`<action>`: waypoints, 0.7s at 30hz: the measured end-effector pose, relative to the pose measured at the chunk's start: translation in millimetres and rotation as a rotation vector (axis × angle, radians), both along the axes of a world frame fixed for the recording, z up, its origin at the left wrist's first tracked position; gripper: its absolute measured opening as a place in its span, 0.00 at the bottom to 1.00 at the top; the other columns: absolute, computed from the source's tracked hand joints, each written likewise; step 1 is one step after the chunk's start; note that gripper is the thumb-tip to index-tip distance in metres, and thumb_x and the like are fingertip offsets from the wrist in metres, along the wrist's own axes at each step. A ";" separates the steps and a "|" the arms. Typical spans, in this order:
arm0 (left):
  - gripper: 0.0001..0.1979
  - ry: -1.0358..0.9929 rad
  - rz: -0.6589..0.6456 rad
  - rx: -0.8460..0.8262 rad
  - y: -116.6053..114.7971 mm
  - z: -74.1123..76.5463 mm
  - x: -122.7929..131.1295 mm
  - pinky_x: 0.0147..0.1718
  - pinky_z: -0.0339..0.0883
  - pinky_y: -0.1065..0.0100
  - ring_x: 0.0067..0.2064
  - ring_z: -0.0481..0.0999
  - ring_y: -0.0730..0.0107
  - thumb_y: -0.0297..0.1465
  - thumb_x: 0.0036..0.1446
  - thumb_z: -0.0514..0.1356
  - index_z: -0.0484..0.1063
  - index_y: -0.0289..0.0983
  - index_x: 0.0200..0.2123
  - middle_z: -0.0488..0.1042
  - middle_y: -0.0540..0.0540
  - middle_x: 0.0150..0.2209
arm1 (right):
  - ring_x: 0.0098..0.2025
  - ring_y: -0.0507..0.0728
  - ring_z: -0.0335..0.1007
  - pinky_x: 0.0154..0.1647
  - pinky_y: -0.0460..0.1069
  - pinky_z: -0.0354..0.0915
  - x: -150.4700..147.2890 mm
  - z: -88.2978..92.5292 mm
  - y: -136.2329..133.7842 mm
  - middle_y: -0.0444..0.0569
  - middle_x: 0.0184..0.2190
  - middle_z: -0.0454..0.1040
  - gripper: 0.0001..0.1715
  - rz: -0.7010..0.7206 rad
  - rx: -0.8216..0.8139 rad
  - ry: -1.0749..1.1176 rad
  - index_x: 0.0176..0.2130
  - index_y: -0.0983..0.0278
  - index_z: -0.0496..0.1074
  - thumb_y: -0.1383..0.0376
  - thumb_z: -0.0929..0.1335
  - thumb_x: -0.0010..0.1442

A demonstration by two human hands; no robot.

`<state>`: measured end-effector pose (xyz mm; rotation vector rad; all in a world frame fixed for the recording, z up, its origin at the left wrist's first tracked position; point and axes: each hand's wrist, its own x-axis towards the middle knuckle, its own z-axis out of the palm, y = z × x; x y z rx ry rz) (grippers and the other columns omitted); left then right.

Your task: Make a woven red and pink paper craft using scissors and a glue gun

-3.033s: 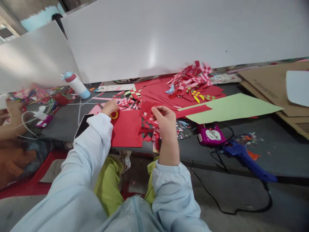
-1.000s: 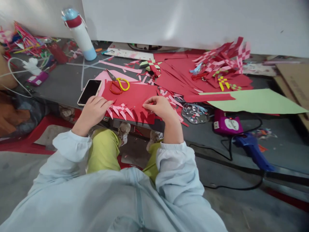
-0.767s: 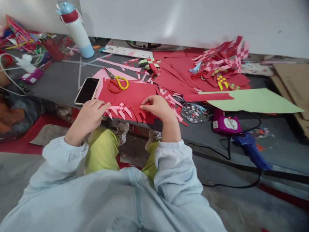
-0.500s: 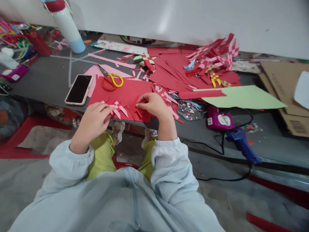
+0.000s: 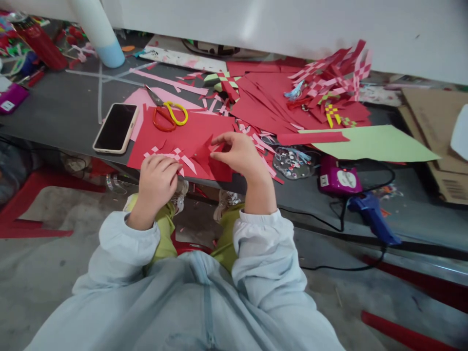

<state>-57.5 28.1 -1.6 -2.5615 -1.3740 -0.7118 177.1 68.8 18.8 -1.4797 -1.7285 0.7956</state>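
Note:
Near the table's front edge lies a red paper sheet [image 5: 171, 134]. A woven pink-and-red paper piece [image 5: 178, 155] with pointed strip ends lies across it. My left hand [image 5: 157, 175] is curled over the left part of this piece, fingers together; their undersides are hidden. To the right, my right hand [image 5: 239, 151] has its thumb and fingers apart beside a raised red paper flap [image 5: 204, 151]. Whether a fingertip touches the flap, I cannot tell. Scissors [image 5: 170, 114] with one red and one yellow handle loop rest on the sheet's upper part.
A phone [image 5: 116, 127] lies left of the sheet. Behind are cut red papers [image 5: 259, 100] and woven strips [image 5: 329, 80]. Light green paper [image 5: 380, 142], a dish of beads [image 5: 294, 163], a purple box [image 5: 338, 178] and a blue glue gun [image 5: 373, 217] are at right. A bottle [image 5: 106, 44] stands back left.
My left hand has moved right and slightly down, with its fingers more curled over the woven paper. My right thumb and fingers have spread apart, and the red flap beside them stands higher.

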 end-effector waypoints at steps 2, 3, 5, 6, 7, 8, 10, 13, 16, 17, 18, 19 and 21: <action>0.13 -0.024 -0.009 0.001 0.6 -3.8 -0.3 0.50 0.64 0.51 0.48 0.75 0.55 0.27 0.60 0.53 0.78 0.38 0.41 0.80 0.44 0.43 | 0.32 0.54 0.73 0.36 0.51 0.67 -0.5 1.7 -0.9 0.48 0.34 0.80 0.13 -0.026 0.076 0.134 0.37 0.65 0.78 0.71 0.72 0.48; 0.13 -0.038 -0.011 0.000 0.8 -5.4 -0.3 0.50 0.64 0.51 0.48 0.75 0.55 0.27 0.60 0.53 0.78 0.38 0.41 0.80 0.44 0.43 | 0.33 0.54 0.74 0.36 0.51 0.68 -1.0 2.8 -1.3 0.48 0.34 0.80 0.11 -0.039 0.113 0.192 0.36 0.64 0.78 0.71 0.72 0.49; 0.13 -0.061 -0.013 0.002 1.1 -7.8 -0.3 0.49 0.65 0.52 0.48 0.75 0.55 0.26 0.60 0.53 0.78 0.38 0.42 0.80 0.44 0.42 | 0.33 0.54 0.74 0.34 0.50 0.68 -2.0 4.3 -1.9 0.47 0.33 0.80 0.07 -0.036 0.190 0.238 0.33 0.64 0.78 0.70 0.71 0.51; 0.13 -0.070 -0.014 0.006 1.0 -8.6 -0.3 0.49 0.65 0.52 0.47 0.75 0.56 0.26 0.60 0.53 0.78 0.38 0.42 0.80 0.44 0.42 | 0.34 0.54 0.74 0.34 0.50 0.67 -2.5 4.4 -2.2 0.47 0.33 0.80 0.06 -0.016 0.232 0.219 0.32 0.63 0.78 0.70 0.70 0.51; 0.13 -0.078 -0.015 0.009 0.7 -9.3 -0.2 0.48 0.65 0.53 0.47 0.75 0.56 0.26 0.59 0.53 0.78 0.38 0.42 0.80 0.44 0.42 | 0.35 0.55 0.74 0.35 0.50 0.67 -2.8 3.8 -2.4 0.47 0.32 0.80 0.06 0.013 0.275 0.171 0.31 0.63 0.78 0.71 0.70 0.52; 0.14 -0.086 -0.016 0.010 0.4 -9.9 0.0 0.48 0.65 0.53 0.47 0.75 0.56 0.26 0.59 0.53 0.77 0.38 0.42 0.80 0.43 0.42 | 0.36 0.55 0.73 0.37 0.51 0.67 -3.0 2.6 -2.8 0.47 0.32 0.79 0.07 0.049 0.313 0.098 0.30 0.62 0.78 0.72 0.70 0.52; 0.14 -0.101 -0.018 0.011 -0.3 -11.1 0.4 0.47 0.65 0.53 0.47 0.74 0.56 0.26 0.59 0.53 0.77 0.37 0.42 0.80 0.43 0.43 | 0.38 0.57 0.72 0.42 0.54 0.66 -2.9 -1.2 -3.7 0.48 0.32 0.79 0.09 0.123 0.353 -0.076 0.28 0.62 0.78 0.73 0.69 0.52; 0.13 -0.113 -0.007 0.012 -1.1 -12.8 1.1 0.47 0.65 0.53 0.47 0.74 0.56 0.26 0.59 0.53 0.78 0.37 0.42 0.80 0.42 0.43 | 0.39 0.59 0.71 0.47 0.57 0.66 -1.7 -7.4 -6.1 0.49 0.32 0.79 0.13 0.209 0.333 -0.241 0.28 0.62 0.79 0.75 0.67 0.52; 0.13 -0.116 0.002 0.010 -1.5 -14.2 1.5 0.47 0.65 0.54 0.47 0.74 0.56 0.27 0.60 0.53 0.78 0.38 0.42 0.80 0.43 0.43 | 0.40 0.59 0.71 0.49 0.57 0.65 0.3 -10.0 -8.1 0.49 0.32 0.79 0.14 0.245 0.305 -0.262 0.28 0.62 0.79 0.76 0.66 0.51; 0.13 -0.119 0.004 0.007 -1.6 -14.4 1.5 0.48 0.65 0.54 0.48 0.74 0.56 0.27 0.60 0.53 0.78 0.38 0.42 0.80 0.43 0.43 | 0.40 0.59 0.71 0.49 0.57 0.65 0.9 -9.9 -8.5 0.49 0.32 0.79 0.14 0.250 0.298 -0.268 0.28 0.62 0.79 0.76 0.66 0.51; 0.13 -0.123 0.006 0.005 -1.6 -14.5 1.6 0.48 0.65 0.53 0.48 0.74 0.56 0.27 0.60 0.54 0.78 0.38 0.41 0.80 0.43 0.43 | 0.40 0.59 0.71 0.49 0.57 0.65 1.3 -9.4 -8.7 0.49 0.32 0.80 0.15 0.255 0.291 -0.279 0.28 0.62 0.79 0.77 0.66 0.51; 0.13 -0.129 0.008 0.005 -1.7 -14.5 1.7 0.49 0.64 0.53 0.48 0.74 0.56 0.27 0.60 0.54 0.78 0.38 0.41 0.80 0.44 0.43 | 0.40 0.59 0.72 0.49 0.57 0.66 1.6 -8.7 -8.8 0.49 0.33 0.80 0.15 0.261 0.283 -0.291 0.28 0.62 0.79 0.77 0.66 0.50; 0.12 -0.142 0.015 0.015 -1.6 -14.3 1.8 0.52 0.62 0.52 0.48 0.75 0.57 0.26 0.59 0.54 0.78 0.39 0.41 0.80 0.44 0.42 | 0.39 0.59 0.72 0.49 0.56 0.66 1.6 -7.2 -8.9 0.49 0.33 0.80 0.15 0.278 0.267 -0.301 0.29 0.62 0.79 0.77 0.66 0.49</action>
